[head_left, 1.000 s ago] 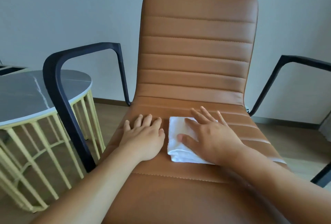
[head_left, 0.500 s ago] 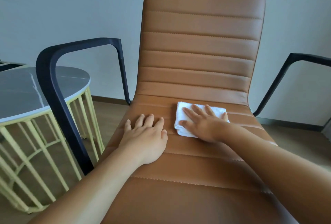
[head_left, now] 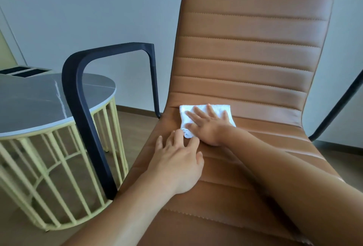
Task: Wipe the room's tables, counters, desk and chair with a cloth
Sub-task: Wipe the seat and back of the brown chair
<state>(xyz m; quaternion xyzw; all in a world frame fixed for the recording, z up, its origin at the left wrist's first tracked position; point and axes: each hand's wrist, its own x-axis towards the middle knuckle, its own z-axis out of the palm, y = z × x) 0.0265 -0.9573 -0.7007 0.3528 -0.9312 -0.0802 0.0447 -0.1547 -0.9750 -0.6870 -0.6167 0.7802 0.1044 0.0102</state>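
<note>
No legible text, label, brand mark, number or sign appears on any surface in view.
</note>
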